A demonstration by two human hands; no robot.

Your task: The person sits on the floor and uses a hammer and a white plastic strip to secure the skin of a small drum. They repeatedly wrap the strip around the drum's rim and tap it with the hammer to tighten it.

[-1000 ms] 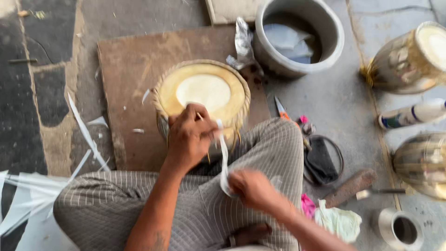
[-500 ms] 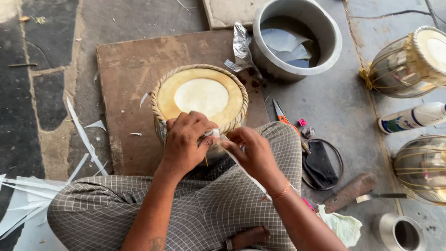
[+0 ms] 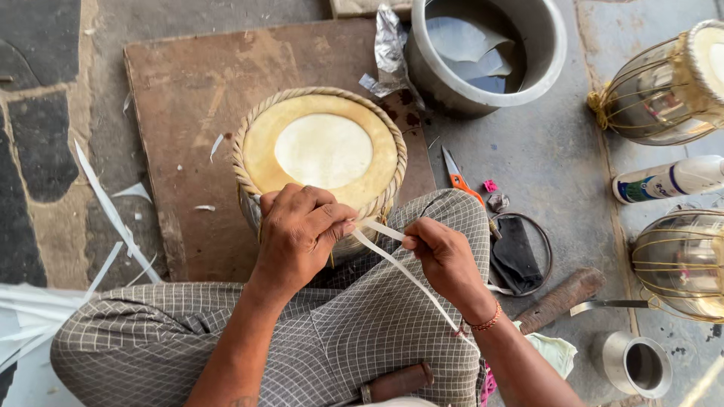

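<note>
Left hand (image 3: 302,226): gripping the near rim of the drum (image 3: 320,154), fingers curled over the braided edge, thumb and forefinger pinching one end of the strap (image 3: 392,260).
Right hand (image 3: 445,256): closed on the same strap just beside the left hand, pinching it between thumb and fingers; a beaded bracelet is sitting at the wrist.
Change: a second ago the right hand was lying low over the lap, holding the strap well away from the drum; it has since come up to meet the left hand at the rim. Judged from that, the strap is being fed into the lacing at the rim rather than merely held.
Strap: pale and flat, running from the rim between the two hands and trailing down across the checked trousers toward the right wrist.
Drum: standing upright on a brown board (image 3: 188,90), pale skin facing up, pressed against the knee.
Nearby: orange-handled scissors (image 3: 458,175) lying on the floor just right of the drum; a grey basin (image 3: 550,53) behind; two more drums (image 3: 664,83) at the right edge; white offcuts (image 3: 113,215) scattered to the left.
</note>
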